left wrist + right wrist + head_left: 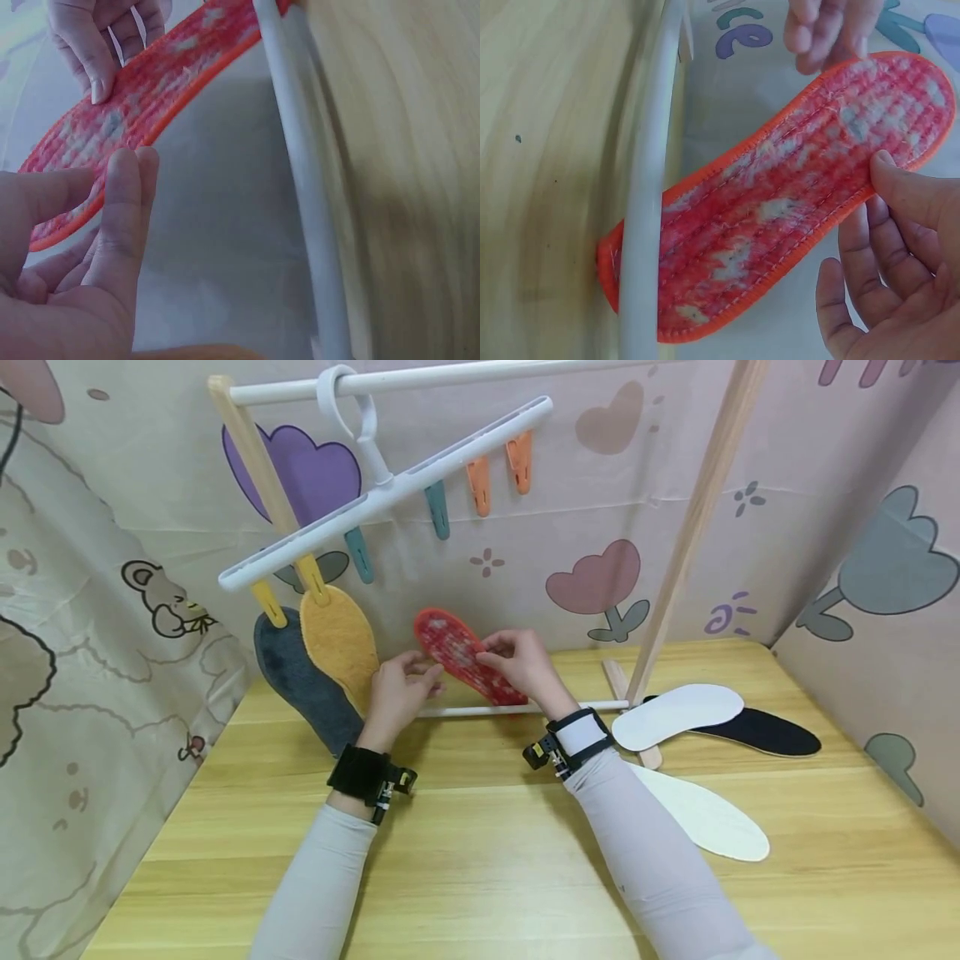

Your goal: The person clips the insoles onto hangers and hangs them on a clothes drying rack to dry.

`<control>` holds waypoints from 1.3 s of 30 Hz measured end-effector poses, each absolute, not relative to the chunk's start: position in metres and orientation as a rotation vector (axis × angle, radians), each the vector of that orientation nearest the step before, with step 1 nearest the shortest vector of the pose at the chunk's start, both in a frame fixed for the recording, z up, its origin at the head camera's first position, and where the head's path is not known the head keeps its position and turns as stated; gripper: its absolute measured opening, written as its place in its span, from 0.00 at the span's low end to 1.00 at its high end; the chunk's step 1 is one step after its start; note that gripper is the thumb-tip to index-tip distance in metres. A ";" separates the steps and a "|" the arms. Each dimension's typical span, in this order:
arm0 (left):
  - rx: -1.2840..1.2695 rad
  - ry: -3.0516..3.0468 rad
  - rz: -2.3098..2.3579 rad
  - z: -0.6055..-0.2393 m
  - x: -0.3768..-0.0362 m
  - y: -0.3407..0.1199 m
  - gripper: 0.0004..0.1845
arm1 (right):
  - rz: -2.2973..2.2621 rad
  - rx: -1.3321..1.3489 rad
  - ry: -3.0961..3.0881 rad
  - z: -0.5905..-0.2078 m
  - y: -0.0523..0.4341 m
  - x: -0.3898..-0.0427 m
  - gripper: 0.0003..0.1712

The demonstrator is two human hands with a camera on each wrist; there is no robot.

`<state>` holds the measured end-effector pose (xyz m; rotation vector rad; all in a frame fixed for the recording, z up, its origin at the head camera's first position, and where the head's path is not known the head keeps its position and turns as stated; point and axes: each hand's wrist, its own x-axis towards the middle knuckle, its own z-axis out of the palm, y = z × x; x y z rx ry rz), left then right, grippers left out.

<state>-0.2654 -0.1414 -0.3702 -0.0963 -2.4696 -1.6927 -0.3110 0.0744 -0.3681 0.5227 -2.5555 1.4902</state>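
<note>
Insole (462, 653), red, long axis diagonal, upper end leftward.

Before me: creased, pale cloth walls (450, 568), printed pastel flowers (592, 581) | yellowish wood-grain tabletop (450, 827) | soft sheen across it

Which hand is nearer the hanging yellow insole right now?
Left. The left hand is just beside the yellow insole; the right hand is farther off, pinching the red insole at its edge.

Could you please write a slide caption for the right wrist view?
The right hand pinches a red insole with one end behind a white bar; the left hand is close by.
</note>
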 end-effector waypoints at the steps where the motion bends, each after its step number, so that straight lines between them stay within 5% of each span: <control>1: -0.115 -2.452 -1.714 -0.369 -0.265 -0.141 0.20 | 1.495 0.526 -2.546 -0.367 0.074 -0.309 0.10; 7: -0.207 -2.336 -1.782 -0.362 -0.260 -0.138 0.13 | 1.511 0.561 -2.507 -0.360 0.073 -0.301 0.10; 39: -0.331 -2.349 -1.549 -0.330 -0.242 -0.151 0.12 | 1.544 0.622 -2.488 -0.338 0.068 -0.281 0.11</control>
